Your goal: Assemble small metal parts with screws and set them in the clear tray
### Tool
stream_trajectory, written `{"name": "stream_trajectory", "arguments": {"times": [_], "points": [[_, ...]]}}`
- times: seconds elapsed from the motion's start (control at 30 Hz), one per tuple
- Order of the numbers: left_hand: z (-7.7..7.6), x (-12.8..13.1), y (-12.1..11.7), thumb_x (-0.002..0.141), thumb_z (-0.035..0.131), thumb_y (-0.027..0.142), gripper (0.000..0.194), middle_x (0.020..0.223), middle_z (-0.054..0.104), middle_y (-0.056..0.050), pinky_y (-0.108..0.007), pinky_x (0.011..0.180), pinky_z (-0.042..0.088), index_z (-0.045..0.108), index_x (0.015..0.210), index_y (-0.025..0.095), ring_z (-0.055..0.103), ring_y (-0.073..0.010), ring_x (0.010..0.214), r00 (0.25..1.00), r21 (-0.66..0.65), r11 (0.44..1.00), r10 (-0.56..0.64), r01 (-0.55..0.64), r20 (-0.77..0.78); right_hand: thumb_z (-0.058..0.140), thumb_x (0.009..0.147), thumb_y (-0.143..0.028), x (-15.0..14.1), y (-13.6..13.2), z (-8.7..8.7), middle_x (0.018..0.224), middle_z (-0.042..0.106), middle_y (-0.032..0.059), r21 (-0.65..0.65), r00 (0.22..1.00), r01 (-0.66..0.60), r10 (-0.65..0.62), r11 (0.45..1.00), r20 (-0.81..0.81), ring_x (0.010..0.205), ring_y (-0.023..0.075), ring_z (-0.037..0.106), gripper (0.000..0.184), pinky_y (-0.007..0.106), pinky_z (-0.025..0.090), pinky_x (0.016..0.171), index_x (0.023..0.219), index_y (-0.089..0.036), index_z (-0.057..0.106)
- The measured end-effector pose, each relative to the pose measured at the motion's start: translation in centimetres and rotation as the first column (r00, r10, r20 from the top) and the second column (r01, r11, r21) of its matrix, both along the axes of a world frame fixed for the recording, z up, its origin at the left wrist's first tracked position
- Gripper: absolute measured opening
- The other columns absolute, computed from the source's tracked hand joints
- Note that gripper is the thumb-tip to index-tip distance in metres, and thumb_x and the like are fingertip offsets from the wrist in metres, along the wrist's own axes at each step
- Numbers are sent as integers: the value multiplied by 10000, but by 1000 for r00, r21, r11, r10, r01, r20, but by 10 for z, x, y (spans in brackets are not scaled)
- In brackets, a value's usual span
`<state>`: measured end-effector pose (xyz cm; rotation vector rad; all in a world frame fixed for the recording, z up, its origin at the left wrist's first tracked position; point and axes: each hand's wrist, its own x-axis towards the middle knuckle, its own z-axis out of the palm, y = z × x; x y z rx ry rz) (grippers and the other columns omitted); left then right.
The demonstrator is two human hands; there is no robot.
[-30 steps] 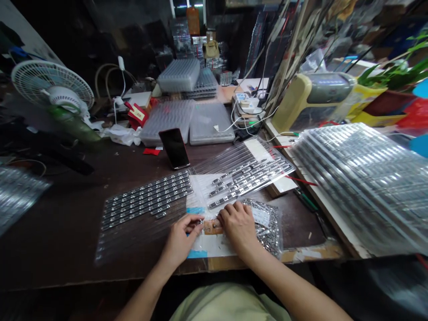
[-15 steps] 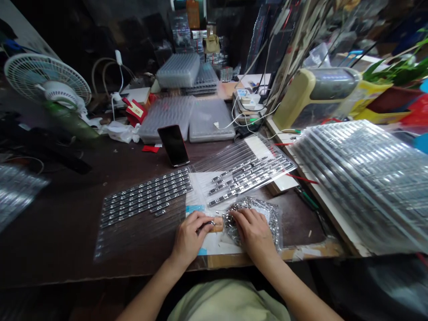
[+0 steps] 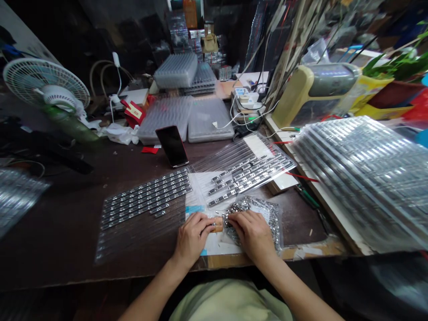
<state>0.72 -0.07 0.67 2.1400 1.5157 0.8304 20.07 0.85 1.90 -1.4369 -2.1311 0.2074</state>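
At the front of the table, my left hand (image 3: 193, 237) is closed in a pinch on a small metal part (image 3: 213, 224), mostly hidden by the fingers. Its fingertips meet the left end of a small wooden block (image 3: 218, 224). My right hand (image 3: 254, 234) has thumb and forefinger drawn together at the left side of an open clear bag of small shiny metal parts (image 3: 273, 218); what is between those fingertips is too small to make out. Left of my hands lies a clear ribbed tray (image 3: 143, 198) with rows of metal parts. Another such tray (image 3: 252, 171), partly filled, lies beyond.
A phone (image 3: 172, 146) stands propped behind the trays. Stacked clear trays (image 3: 361, 178) cover the right side, with green-handled pliers (image 3: 307, 197) beside them. At the back are more trays (image 3: 211, 120), a fan (image 3: 47, 84), cables and a beige machine (image 3: 314, 93).
The left fingers have rolled down toward the wooden block, so less of the metal part shows. My right fingertips have shifted slightly at the edge of the pile. The trays have not moved.
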Motion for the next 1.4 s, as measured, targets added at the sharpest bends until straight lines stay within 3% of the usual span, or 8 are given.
{"name": "stream_trajectory", "arguments": {"times": [0.1, 0.27, 0.73, 0.87, 1.07, 1.17, 1.27, 1.4], "points": [[0, -2, 0, 872, 549, 220, 158, 848, 648, -39, -280, 741, 493, 697, 925, 225, 611, -170, 818, 992, -8, 999, 50, -50, 117, 558, 891, -276, -12, 2, -1, 722, 659, -2, -31, 999, -6, 4, 999, -41, 700, 134, 538, 151, 273, 307, 678, 790, -210, 649], [0, -10, 2, 866, 559, 258, 153, 878, 648, -49, -270, 741, 500, 693, 908, 197, 619, -169, 838, 931, 10, 979, 190, -203, 311, 645, 829, -315, -33, 4, -3, 866, 681, -26, -69, 996, -59, 54, 996, -70, 792, 144, 509, 70, 295, 281, 708, 790, -281, 691], [2, -11, 1, 866, 565, 288, 168, 870, 643, -55, -267, 722, 498, 698, 921, 202, 615, -164, 815, 924, -3, 982, 179, -189, 338, 620, 845, -356, -35, 8, -3, 881, 648, -2, -8, 996, 1, 0, 1000, 92, 815, 160, 460, 120, 311, 266, 708, 924, -305, 694], [1, -11, 1, 863, 570, 301, 175, 865, 642, -54, -265, 718, 494, 699, 928, 203, 614, -166, 815, 923, -9, 981, 184, -192, 338, 615, 850, -314, -38, 19, -3, 772, 617, 6, 50, 967, 77, -87, 996, 242, 784, 175, 428, 117, 327, 236, 694, 764, -255, 669], [2, -12, 3, 865, 562, 288, 175, 863, 636, -52, -254, 688, 487, 695, 928, 194, 606, -158, 790, 925, -41, 982, 187, -183, 332, 615, 820, -217, -44, 25, -2, 721, 595, 26, 75, 932, 18, -44, 997, 360, 748, 187, 446, 128, 328, 242, 674, 695, -201, 595], [8, -8, 5, 870, 550, 276, 175, 868, 639, -54, -261, 693, 490, 692, 933, 196, 605, -157, 788, 942, -48, 986, 164, -157, 293, 567, 820, -175, -35, 24, 2, 688, 586, 17, 41, 968, 11, -21, 999, 249, 703, 170, 465, 88, 308, 274, 667, 733, -190, 576], [12, 2, 6, 862, 572, 272, 158, 866, 642, -52, -285, 743, 488, 699, 940, 218, 598, -166, 821, 979, -7, 998, 61, -61, 192, 506, 826, -140, -20, 21, 6, 733, 596, 17, -5, 1000, -7, 7, 1000, 12, 719, 158, 503, 89, 277, 335, 677, 792, -189, 573], [8, 16, 5, 848, 596, 229, 153, 849, 651, -43, -296, 756, 483, 697, 963, 240, 587, -168, 816, 996, 42, 998, -43, 40, 73, 490, 856, -157, -4, 17, 5, 803, 615, 34, -29, 972, -53, 45, 998, -229, 788, 166, 548, 118, 274, 420, 719, 847, -200, 600]]}}
